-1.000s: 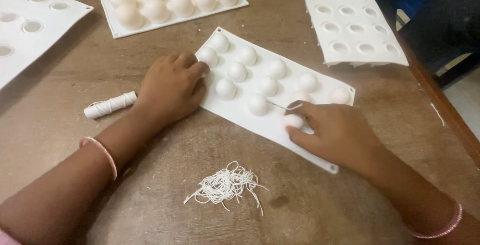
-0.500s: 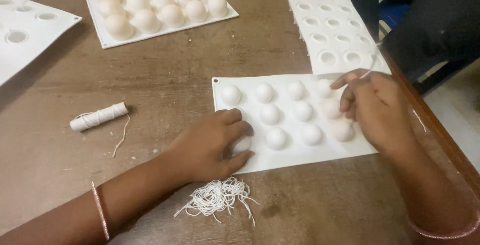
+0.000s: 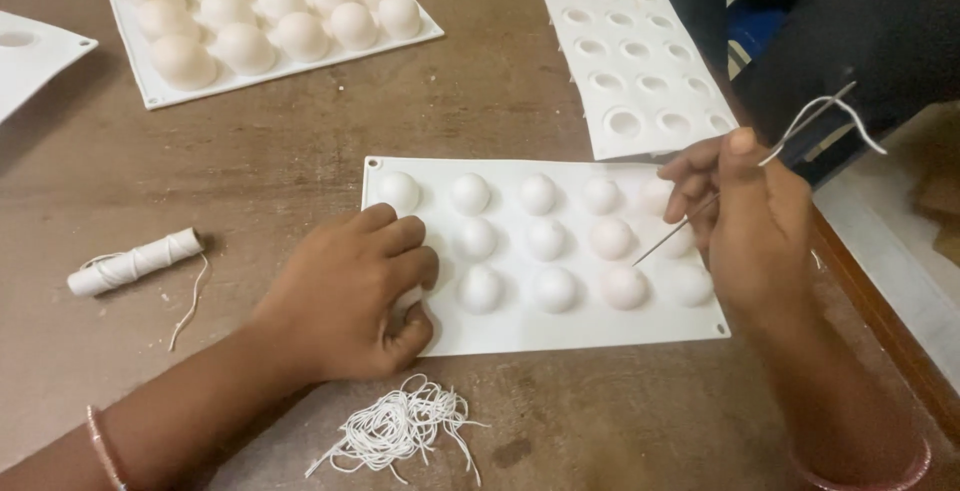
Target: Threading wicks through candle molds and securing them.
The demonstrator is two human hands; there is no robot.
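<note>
The left hand (image 3: 345,296) covers the near-left corner of the white dome mould (image 3: 560,326), hiding any domes beneath. A second mould (image 3: 25,56) is cut off by the left edge. The needle's (image 3: 668,236) upper part passes behind the right hand (image 3: 750,221); its grip there is concealed.

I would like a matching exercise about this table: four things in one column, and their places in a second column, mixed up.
Things:
1. spool of white thread
2. pile of cut white strings
3. needle
4. tray of large domes

Places:
A. top left of the table
B. in the right hand
C. left of the left hand
D. near edge, below the middle mould

Pairs: 1-C, 2-D, 3-B, 4-A
</note>
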